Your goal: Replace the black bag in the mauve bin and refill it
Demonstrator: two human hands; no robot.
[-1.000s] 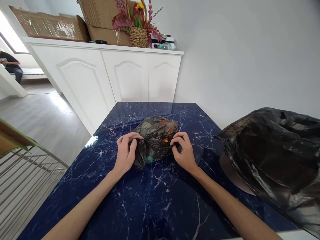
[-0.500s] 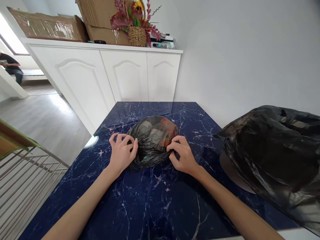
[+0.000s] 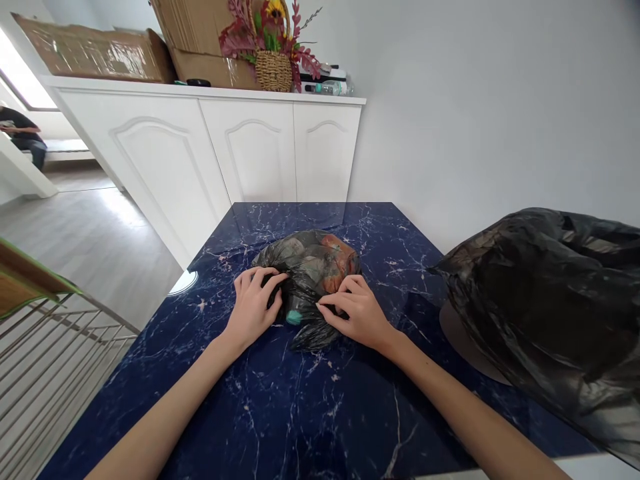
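A filled black plastic bag (image 3: 305, 260) lies on the dark blue marble-patterned table (image 3: 240, 413). Through its thin film I make out orange and greyish contents, whose kind is unclear, and a small teal cap-like piece (image 3: 294, 317) near the front. My left hand (image 3: 257, 303) is closed on the left side of the bag, fingers curled into the film. With thumb and fingertips together, my right hand (image 3: 356, 310) pinches the gathered film at the front right. A loose fold of the bag spreads on the table between both hands.
A larger black plastic bag (image 3: 545, 300) covers something round-based at the table's right. White cabinets (image 3: 250, 147) stand behind, bearing cardboard boxes (image 3: 100, 57), a flower basket (image 3: 273, 71) and a bottle (image 3: 333, 88). At left are a metal rack (image 3: 65, 373) and a seated person (image 3: 23, 133).
Both hands have shifted inward along the bag, the left one to the right. The front film has bunched into a fold toward me, and the teal piece shows more clearly.
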